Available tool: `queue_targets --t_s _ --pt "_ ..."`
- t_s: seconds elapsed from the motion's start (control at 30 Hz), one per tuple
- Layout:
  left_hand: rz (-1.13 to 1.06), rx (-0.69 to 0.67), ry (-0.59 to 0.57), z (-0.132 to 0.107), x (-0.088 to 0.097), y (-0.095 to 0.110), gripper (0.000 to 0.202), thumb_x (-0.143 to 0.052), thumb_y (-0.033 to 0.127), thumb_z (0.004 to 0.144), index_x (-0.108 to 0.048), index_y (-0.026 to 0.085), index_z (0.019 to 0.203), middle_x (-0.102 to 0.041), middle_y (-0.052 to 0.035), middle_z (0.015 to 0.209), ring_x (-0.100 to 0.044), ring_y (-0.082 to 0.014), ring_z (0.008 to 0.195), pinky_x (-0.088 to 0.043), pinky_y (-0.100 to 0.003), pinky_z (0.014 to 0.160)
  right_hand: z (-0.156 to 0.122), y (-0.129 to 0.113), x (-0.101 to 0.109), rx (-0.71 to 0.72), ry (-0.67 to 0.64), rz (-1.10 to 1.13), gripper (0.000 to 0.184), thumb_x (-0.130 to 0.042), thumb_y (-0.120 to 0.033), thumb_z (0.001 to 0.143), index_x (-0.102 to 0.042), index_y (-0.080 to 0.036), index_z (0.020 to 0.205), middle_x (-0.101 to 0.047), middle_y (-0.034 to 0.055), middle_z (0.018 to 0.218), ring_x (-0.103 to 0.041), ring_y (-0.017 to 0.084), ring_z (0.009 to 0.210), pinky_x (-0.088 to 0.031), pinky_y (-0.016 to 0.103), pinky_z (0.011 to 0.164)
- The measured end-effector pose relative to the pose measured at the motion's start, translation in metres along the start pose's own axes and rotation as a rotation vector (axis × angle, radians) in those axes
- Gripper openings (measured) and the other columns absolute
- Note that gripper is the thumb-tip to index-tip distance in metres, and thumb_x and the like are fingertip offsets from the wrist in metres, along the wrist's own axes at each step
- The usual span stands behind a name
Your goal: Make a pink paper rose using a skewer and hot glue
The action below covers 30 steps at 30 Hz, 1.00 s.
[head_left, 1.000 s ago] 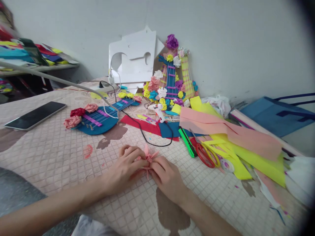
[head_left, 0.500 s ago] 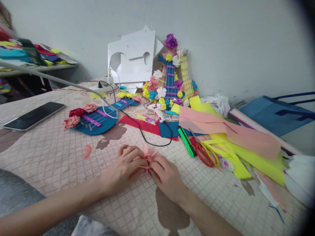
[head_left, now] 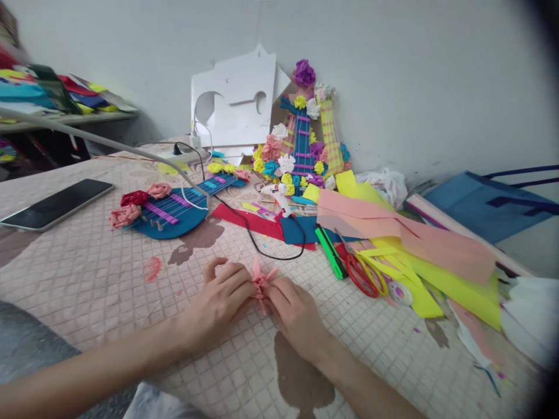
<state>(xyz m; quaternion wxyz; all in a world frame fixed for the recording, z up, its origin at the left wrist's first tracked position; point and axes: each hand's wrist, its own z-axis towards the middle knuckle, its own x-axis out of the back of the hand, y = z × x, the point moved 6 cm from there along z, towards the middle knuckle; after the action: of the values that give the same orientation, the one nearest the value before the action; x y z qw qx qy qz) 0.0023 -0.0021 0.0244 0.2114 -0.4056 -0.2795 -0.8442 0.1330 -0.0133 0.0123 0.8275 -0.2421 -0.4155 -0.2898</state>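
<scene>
The flower (head_left: 261, 279) is in the lower middle of the frame, just above the surface (head_left: 109, 273), pinched between your two hands. It looks like thin pink paper or foam sheet, so judge it very light, soft, and easy to crush or tear. Its pointed petals stand free above your fingers. It seems best held low, at the gathered base, with fingertips only and the petals left alone. Your left hand (head_left: 218, 299) is curled, with thumb and first fingers closed on the flower's left side and the other fingers loosely bent. Your right hand (head_left: 297, 314) is closed on its right side and base, knuckles up, wrist low over the surface. Neither hand touches anything else; the scissors (head_left: 361, 276) lie apart, to the right
</scene>
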Motion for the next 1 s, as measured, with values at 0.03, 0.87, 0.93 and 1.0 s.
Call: queue_targets --t_s 0.03,0.87,0.93,1.0 --pt "0.005 -0.003 0.006 0.000 0.000 0.001 0.019 -0.046 0.021 0.096 -0.061 0.022 0.086 -0.062 0.0011 0.084 -0.053 -0.0174 0.090 -0.019 -0.043 0.100 0.000 0.000 0.000 -0.002 0.002 -0.005 0.018 -0.041 -0.018 0.096 -0.059 -0.016 0.094 -0.060 0.0058 0.085 -0.058 0.018 0.076 -0.050 0.030 0.065" --pt "0.063 0.062 0.050 -0.001 0.001 0.005 0.020 -0.043 0.018 0.094 -0.057 0.020 0.080 -0.062 0.0003 0.079 -0.053 -0.0179 0.085 -0.023 -0.044 0.096 -0.008 -0.015 -0.001 0.037 -0.058 -0.006 0.012 -0.052 -0.016 0.086 -0.057 -0.019 0.075 -0.059 0.0028 0.079 -0.046 0.019 0.082 -0.036 0.038 0.075" --pt "0.057 0.069 0.041 -0.001 0.001 0.003 0.020 -0.043 0.018 0.094 -0.057 0.019 0.080 -0.061 -0.0002 0.080 -0.052 -0.0175 0.084 -0.023 -0.043 0.095 -0.009 -0.016 -0.001 0.059 -0.073 -0.009 0.012 -0.052 -0.017 0.087 -0.058 -0.020 0.077 -0.059 0.0025 0.079 -0.046 0.019 0.082 -0.036 0.039 0.077" --pt "0.044 0.061 0.034 -0.002 0.000 0.003 0.020 -0.043 0.018 0.094 -0.056 0.019 0.079 -0.060 0.0000 0.078 -0.051 -0.0176 0.084 -0.023 -0.043 0.095 -0.009 -0.016 0.001 0.054 -0.075 0.034 0.012 -0.052 -0.020 0.088 -0.058 -0.020 0.077 -0.059 0.0024 0.079 -0.047 0.019 0.082 -0.037 0.039 0.077"
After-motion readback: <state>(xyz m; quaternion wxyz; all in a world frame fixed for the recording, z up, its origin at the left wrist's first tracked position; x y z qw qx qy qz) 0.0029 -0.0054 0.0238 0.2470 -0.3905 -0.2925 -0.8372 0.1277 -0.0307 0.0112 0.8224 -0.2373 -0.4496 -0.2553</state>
